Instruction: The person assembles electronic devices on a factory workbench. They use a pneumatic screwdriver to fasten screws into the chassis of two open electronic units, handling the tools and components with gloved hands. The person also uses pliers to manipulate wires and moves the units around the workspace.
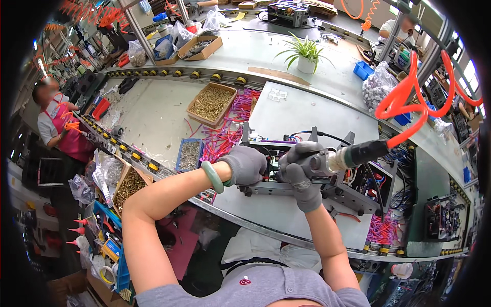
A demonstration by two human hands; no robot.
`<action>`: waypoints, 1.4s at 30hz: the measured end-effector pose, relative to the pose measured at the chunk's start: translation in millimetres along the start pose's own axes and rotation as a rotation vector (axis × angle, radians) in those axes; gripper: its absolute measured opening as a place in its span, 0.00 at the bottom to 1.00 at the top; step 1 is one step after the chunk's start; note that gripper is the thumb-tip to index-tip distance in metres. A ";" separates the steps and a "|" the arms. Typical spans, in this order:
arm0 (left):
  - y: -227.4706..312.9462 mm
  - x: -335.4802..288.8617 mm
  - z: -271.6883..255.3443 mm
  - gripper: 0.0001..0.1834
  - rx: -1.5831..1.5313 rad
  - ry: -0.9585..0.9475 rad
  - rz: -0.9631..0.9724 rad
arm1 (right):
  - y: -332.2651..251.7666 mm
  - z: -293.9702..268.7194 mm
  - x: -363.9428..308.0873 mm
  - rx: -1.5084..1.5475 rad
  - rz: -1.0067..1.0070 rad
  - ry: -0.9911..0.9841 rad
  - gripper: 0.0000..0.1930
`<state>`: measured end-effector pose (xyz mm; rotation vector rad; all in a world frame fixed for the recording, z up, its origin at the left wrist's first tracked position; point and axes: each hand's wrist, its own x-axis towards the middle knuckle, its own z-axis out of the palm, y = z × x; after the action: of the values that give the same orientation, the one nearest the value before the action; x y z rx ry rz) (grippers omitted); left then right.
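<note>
Working over the long grey surface [169,110], I press my gloved left hand [246,165] flat on the wired metal assembly [327,192] in front of me. My right hand [302,171] has its grip wrapped tight around the air screwdriver [340,157], orange coiled hose [409,102] trailing off. Beyond: cardboard box of brass screws [211,104], small blue tray [189,155], pink wires [227,135].

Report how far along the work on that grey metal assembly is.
Done: wires are already routed into the grey metal assembly. In hand: the right hand grips a pneumatic screwdriver on an orange coiled hose, pointing at the frame, while the left hand steadies it. Left: how many screws remain cannot be told; the cardboard box of brass parts is still full.
</note>
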<state>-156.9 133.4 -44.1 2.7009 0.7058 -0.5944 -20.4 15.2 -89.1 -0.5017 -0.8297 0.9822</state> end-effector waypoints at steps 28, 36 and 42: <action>49.8 -71.2 207.5 0.15 -2.263 0.284 0.038 | -90.5 28.2 -47.0 -0.044 -0.368 -0.096 0.30; 163.0 -17.7 119.3 0.16 -2.214 -0.072 0.192 | -127.6 4.8 -114.3 -0.200 -0.467 0.313 0.32; 191.6 0.8 118.6 0.16 -2.198 -0.226 0.249 | -151.0 -2.6 -139.1 -0.318 -0.553 0.460 0.33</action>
<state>-94.6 -70.8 -116.0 0.6005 0.3757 0.1119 19.2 -179.6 -37.3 -0.6905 -0.6521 0.2070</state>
